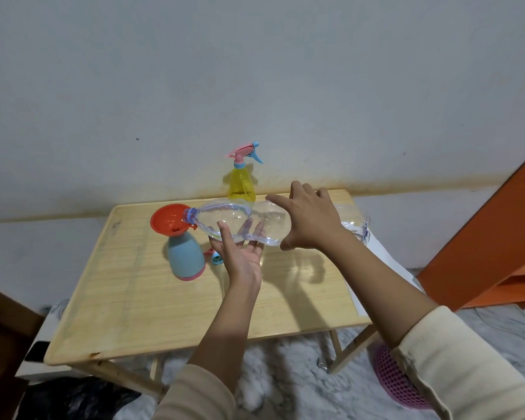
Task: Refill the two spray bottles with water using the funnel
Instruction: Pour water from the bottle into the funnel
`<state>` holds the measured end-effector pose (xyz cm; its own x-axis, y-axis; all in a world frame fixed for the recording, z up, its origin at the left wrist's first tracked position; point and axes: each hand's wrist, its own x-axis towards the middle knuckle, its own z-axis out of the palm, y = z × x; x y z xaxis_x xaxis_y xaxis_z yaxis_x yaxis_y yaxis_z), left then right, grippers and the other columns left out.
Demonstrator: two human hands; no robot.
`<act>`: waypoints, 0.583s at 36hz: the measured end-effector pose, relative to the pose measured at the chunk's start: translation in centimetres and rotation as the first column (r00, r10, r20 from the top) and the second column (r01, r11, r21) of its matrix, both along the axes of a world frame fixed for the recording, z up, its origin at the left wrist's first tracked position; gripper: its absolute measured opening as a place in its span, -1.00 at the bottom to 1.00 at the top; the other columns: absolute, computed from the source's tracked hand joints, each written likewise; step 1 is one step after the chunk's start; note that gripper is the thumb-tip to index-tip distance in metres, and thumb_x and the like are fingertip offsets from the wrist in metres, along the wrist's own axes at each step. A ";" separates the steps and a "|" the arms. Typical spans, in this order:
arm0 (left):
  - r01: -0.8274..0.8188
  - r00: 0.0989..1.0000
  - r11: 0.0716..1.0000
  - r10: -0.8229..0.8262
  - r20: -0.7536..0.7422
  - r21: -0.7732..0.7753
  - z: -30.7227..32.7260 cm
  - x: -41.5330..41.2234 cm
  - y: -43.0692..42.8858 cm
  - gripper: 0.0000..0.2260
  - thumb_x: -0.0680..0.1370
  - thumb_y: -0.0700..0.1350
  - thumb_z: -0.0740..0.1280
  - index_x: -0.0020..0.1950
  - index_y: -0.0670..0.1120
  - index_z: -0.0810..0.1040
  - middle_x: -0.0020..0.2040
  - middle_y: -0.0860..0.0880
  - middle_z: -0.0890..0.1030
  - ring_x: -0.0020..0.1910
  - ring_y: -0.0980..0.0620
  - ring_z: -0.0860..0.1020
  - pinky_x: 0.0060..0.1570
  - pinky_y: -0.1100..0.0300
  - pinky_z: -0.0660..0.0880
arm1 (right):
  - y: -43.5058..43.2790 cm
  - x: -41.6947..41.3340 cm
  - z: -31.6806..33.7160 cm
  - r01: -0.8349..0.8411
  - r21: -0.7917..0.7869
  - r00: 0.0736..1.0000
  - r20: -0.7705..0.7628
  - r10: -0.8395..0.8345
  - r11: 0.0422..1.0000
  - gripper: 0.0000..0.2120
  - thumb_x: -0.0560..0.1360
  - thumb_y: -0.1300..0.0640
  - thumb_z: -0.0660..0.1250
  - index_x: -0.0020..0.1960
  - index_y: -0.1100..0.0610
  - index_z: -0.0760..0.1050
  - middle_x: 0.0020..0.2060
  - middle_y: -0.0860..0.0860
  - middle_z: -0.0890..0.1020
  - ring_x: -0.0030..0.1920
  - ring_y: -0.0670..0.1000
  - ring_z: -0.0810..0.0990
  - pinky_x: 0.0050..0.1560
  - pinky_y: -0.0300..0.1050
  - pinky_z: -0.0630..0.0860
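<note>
- The clear bottle (240, 221) lies almost flat in the air above the table (134, 298), with its mouth pointing left.
- Its open mouth reaches over the right rim of the red funnel (164, 221).
- I cannot tell if water runs out; the clear bottle looks nearly empty.
- The funnel sits in the neck of the blue bottle (186, 257), which stands upright on the table left of the middle and has no spray head on it.
- A small pink and blue spray head (215, 258) lies on the table just beside the blue bottle, partly hidden by the left hand.
- The left hand (243, 259) is under the clear bottle, palm up, and its straight fingers touch the underside and carry it.
- The right hand (311, 221) grips the clear bottle around its middle from above, with the fingers curled over the top and the thumb below.
- The yellow bottle (240, 184) stands upright at the far edge of the table, near the wall, and its pink and blue spray head is on.
- It is behind the clear bottle and well apart from the blue bottle.
- A pink basket (388, 377) lies on the floor on the right, partly behind the right sleeve.
- An orange shelf (491, 253) stands on the right of the table.
</note>
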<state>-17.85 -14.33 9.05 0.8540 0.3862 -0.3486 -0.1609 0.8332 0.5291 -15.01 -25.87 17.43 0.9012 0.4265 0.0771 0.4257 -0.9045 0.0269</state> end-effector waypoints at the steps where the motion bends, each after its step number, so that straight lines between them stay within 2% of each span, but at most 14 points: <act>1: 0.001 1.000 1.000 -0.001 0.005 -0.004 0.0 0.0 0.0 -0.38 0.55 0.14 0.27 0.49 0.25 -0.03 0.26 -0.23 0.52 -0.05 -0.18 0.67 0.00 -0.05 0.56 | 0.0 0.0 0.0 0.000 -0.002 1.000 0.002 0.000 1.000 -0.13 0.20 -0.13 0.47 0.43 -0.16 0.17 0.15 0.05 0.34 0.19 0.09 0.34 0.18 0.00 0.25; 5: 0.001 1.000 1.000 -0.001 0.011 -0.015 0.1 -0.2 0.0 -0.38 0.55 0.13 0.27 0.49 0.23 -0.03 0.17 -0.19 0.55 -0.03 -0.20 0.66 0.00 -0.05 0.57 | 0.0 -0.1 0.1 -0.001 0.001 1.000 0.006 0.001 1.000 -0.13 0.20 -0.13 0.47 0.43 -0.16 0.17 0.15 0.05 0.34 0.19 0.09 0.34 0.18 0.01 0.26; 10: 0.003 1.000 1.000 -0.003 0.007 -0.001 0.0 -0.4 0.0 -0.39 0.56 0.12 0.26 0.49 0.22 -0.02 0.08 -0.12 0.55 -0.10 -0.14 0.68 -0.03 -0.03 0.56 | -0.1 -0.3 -0.4 0.009 0.009 1.000 -0.001 -0.009 1.000 -0.13 0.20 -0.13 0.47 0.43 -0.16 0.16 0.16 0.05 0.33 0.19 0.08 0.34 0.16 0.00 0.26; 14: 0.020 1.000 1.000 -0.020 -0.009 0.006 0.0 -0.6 0.2 -0.43 0.56 0.09 0.27 0.48 0.20 0.03 0.12 -0.15 0.54 0.05 -0.25 0.62 0.04 -0.06 0.55 | -0.1 -0.5 -1.0 0.026 0.031 0.999 -0.022 -0.026 0.999 -0.11 0.19 -0.14 0.47 0.43 -0.16 0.16 0.14 0.04 0.33 0.18 0.08 0.34 0.11 -0.02 0.25; 18: 0.039 0.999 0.998 -0.039 -0.001 0.057 -0.1 -0.8 0.6 -0.54 0.57 0.07 0.26 0.40 0.20 0.14 0.05 -0.12 0.59 -0.08 -0.20 0.67 0.02 -0.07 0.57 | -0.2 -0.8 -1.9 0.053 0.079 0.998 -0.040 -0.050 0.995 -0.11 0.16 -0.13 0.48 0.42 -0.18 0.17 0.11 0.04 0.35 0.16 0.08 0.36 0.10 -0.02 0.25; 21: 0.040 0.999 0.997 -0.040 -0.002 0.072 -0.3 -0.9 0.8 -0.55 0.57 0.06 0.27 0.39 0.21 0.16 0.02 -0.10 0.61 -0.10 -0.17 0.68 0.06 -0.11 0.55 | -0.2 -1.1 -2.7 0.070 0.116 0.996 -0.058 -0.063 0.991 -0.12 0.17 -0.13 0.47 0.42 -0.18 0.17 0.09 0.04 0.35 0.13 0.08 0.37 0.07 -0.02 0.26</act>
